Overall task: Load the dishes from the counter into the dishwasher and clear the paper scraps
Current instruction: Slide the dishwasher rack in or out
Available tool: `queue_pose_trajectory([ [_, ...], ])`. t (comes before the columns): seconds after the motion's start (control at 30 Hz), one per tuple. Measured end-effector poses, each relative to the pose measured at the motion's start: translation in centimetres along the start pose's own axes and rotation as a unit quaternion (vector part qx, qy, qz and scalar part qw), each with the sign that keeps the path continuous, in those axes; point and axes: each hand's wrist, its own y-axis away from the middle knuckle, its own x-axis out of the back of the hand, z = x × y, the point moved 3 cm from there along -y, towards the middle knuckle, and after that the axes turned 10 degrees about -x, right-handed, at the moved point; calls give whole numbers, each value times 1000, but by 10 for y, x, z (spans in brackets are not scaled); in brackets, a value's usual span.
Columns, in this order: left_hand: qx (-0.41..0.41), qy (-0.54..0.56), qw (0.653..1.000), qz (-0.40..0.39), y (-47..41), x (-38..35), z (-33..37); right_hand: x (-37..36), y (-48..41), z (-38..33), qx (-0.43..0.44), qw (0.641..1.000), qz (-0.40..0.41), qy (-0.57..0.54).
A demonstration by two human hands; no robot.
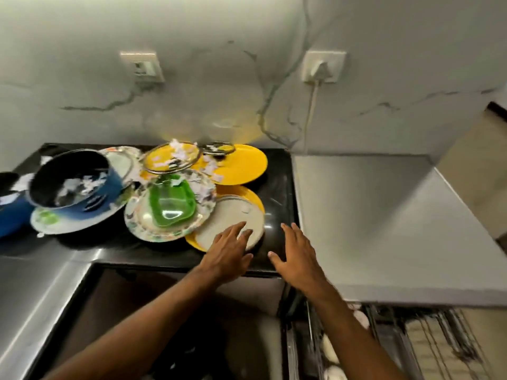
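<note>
Dishes: white plate (pixel 227 215) sits right under the left grip (pixel 227 253), stacked on a yellow plate (pixel 256 200) at the near right corner of the pile. Left grip is flat, fingers straight, tips on the plate's near rim, nothing clasped. Right grip (pixel 295 253) is spread wide and holds nothing, over bare black tabletop (pixel 277 185) just right of that rim; contact unclear.

- The stack's near rim is close to the tabletop's front edge, which runs under both wrists.
- Free strip of black surface lies ahead of the right grip, up to the seam with the grey tabletop (pixel 384 215).
- Left of the left grip: floral plate (pixel 142 229) overlaps the white plate's rim and carries a green container (pixel 171 204).
- Beyond it: glass lid (pixel 164 171) tilted against a second yellow plate (pixel 244 163), with paper scraps (pixel 178 153) on both.
- Far left: blue pot (pixel 109 185) tipped on another plate (pixel 63 226), with scraps inside.
- Below the right grip: open dishwasher rack (pixel 411 344), blurred.
- Below the left forearm: dark sink (pixel 164 311).
</note>
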Motion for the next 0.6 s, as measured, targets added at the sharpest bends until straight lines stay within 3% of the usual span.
queue_pose_trajectory([
  [0.43,136,92,986,36,42,53,-161,-75,-81,-159,98,991,-85,38],
  [0.53,174,180,966,65,48,56,-192,-89,-93,-189,108,989,-89,37],
  [0.6,229,249,935,105,54,61,-213,-97,-99,-210,120,988,-90,34],
])
